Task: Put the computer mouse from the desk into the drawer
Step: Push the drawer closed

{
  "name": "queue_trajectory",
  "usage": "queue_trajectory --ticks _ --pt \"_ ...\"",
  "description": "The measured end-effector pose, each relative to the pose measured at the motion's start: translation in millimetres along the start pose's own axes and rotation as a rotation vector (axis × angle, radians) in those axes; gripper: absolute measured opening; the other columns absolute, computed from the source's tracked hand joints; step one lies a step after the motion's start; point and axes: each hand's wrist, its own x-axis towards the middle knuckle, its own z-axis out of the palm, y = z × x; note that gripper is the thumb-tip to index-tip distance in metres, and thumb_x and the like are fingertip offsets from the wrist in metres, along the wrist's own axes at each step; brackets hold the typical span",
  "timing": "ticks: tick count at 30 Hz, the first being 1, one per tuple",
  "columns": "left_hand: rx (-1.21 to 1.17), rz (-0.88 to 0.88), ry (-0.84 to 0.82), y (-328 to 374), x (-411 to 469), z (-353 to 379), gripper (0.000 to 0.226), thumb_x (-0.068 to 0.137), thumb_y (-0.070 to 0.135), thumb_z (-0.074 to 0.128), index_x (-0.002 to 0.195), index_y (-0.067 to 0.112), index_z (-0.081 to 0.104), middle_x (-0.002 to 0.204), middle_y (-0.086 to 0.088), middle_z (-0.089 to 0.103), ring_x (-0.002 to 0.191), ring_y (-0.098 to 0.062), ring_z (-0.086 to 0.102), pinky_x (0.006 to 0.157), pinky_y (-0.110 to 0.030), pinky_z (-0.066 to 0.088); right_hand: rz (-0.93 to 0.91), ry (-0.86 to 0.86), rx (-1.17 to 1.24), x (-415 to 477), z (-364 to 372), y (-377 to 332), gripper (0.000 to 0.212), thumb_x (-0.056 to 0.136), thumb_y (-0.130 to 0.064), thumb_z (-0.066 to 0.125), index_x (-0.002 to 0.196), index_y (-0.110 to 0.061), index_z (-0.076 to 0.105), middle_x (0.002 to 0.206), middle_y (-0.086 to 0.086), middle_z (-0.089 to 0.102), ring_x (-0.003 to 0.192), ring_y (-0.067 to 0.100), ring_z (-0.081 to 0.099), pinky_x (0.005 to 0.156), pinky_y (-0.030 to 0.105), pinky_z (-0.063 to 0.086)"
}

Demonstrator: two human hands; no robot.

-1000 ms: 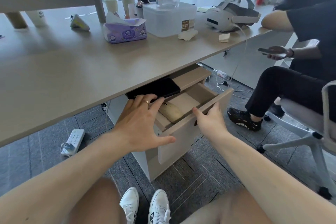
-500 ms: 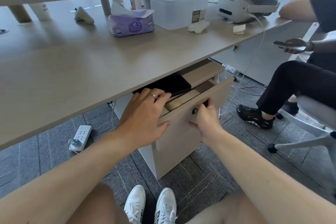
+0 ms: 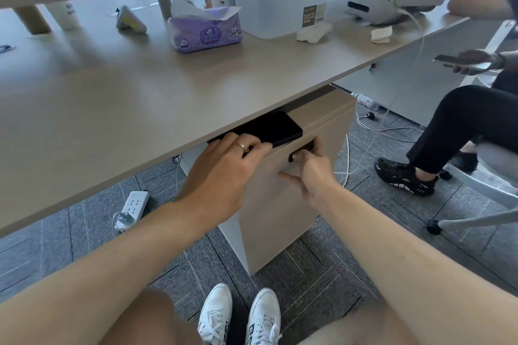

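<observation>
The beige drawer (image 3: 283,204) under the desk (image 3: 140,98) is pushed in flush, so the computer mouse is hidden from view. My right hand (image 3: 311,173) has its fingers hooked in the dark handle recess (image 3: 304,148) on the drawer front, thumb pointing left. Bent over the top front edge of the cabinet, my left hand (image 3: 224,173) holds nothing. Its fingertips are next to a black phone (image 3: 272,127) lying on the cabinet top.
On the desk stand a purple tissue pack (image 3: 204,33), a white plastic container (image 3: 280,8) and a VR headset (image 3: 386,0) with a hanging cable. A seated person (image 3: 462,120) holding a phone is close on the right. A power strip (image 3: 134,204) lies on the floor.
The drawer went from open, with the beige mouse visible inside, to fully pushed in. My right hand pushed it and stayed at the handle; my left hand stayed on the cabinet top.
</observation>
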Motion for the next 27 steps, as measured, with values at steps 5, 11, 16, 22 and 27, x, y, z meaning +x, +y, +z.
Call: queue_trajectory --ticks 5,11,16,22,27 --pt "-0.024 -0.01 0.019 -1 1 1 0.077 0.065 -0.012 0.071 0.134 0.018 0.057 0.123 0.0 0.06 0.101 -0.023 0.05 0.083 -0.034 0.043 0.004 0.012 0.011 3 -1 3 0.062 0.095 0.003 0.039 0.15 -0.025 0.042 0.138 0.007 0.054 0.114 0.027 0.056 0.077 0.048 0.062" --pt "-0.034 -0.009 0.016 -2 1 0 0.076 0.064 -0.014 0.071 0.132 0.019 0.058 0.122 0.001 0.06 0.099 -0.022 0.05 0.079 -0.029 0.036 0.004 0.002 0.044 5 1 3 0.062 0.093 0.007 0.04 0.147 -0.023 0.045 0.116 0.001 0.058 0.09 0.015 0.056 0.072 0.044 0.063" --pt "-0.02 0.003 0.016 -2 1 1 0.08 0.058 -0.018 0.072 0.128 0.017 0.06 0.12 0.0 0.061 0.097 -0.023 0.051 0.076 -0.035 0.046 -0.016 0.002 -0.003 10 4 2 0.059 0.087 0.009 0.038 0.141 -0.013 0.048 0.114 0.007 0.058 0.088 0.019 0.057 0.06 0.039 0.063" --pt "-0.006 0.001 0.021 0 1 -1 0.081 0.058 -0.019 0.072 0.129 0.017 0.059 0.121 -0.001 0.061 0.099 -0.023 0.05 0.077 -0.031 0.042 0.012 -0.018 -0.054 7 -2 -1 0.061 0.09 0.004 0.043 0.147 -0.018 0.043 0.14 0.005 0.056 0.101 0.017 0.057 0.079 0.049 0.062" --pt "-0.002 0.011 -0.035 1 1 -7 0.083 0.061 -0.012 0.078 0.135 0.016 0.054 0.124 -0.004 0.06 0.102 -0.024 0.052 0.079 -0.033 0.048 0.022 -0.038 -0.401 -7 -5 -25 0.037 0.09 -0.007 0.051 0.124 -0.021 0.047 0.116 0.006 0.06 0.103 0.025 0.055 0.09 0.052 0.057"
